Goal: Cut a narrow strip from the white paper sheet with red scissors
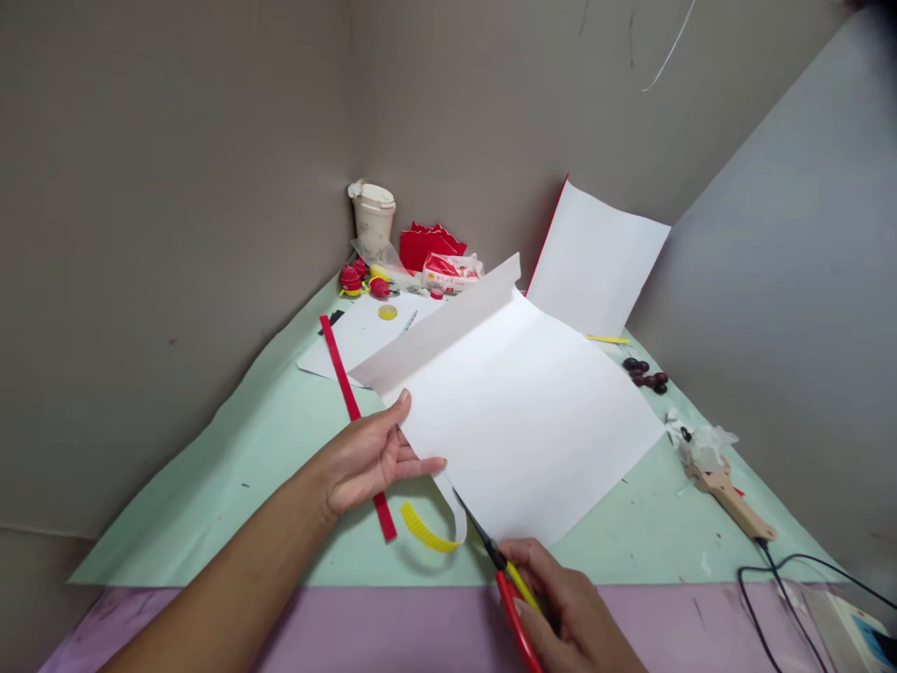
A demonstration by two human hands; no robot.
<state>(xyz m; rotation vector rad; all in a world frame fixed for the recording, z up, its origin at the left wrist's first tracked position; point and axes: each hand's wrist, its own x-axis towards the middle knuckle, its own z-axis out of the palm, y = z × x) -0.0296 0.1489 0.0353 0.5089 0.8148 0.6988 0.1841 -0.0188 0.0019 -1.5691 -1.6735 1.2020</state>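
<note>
Two hands working | L hand (368, 458) pinching white sheet (519, 421) edge | R hand (567, 608) gripping scissors (501, 570), blades cutting into sheet nr yellow strip (424, 528)

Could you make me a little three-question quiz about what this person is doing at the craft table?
1. True or false: the right hand holds scissors that cut into the white sheet.
2. What does the left hand grip?
A. the paper cup
B. the edge of the white sheet
C. the wooden tool
3. Fill in: a long red strip lies on the ____ mat.

Key: 1 true; 2 B; 3 green.
</note>
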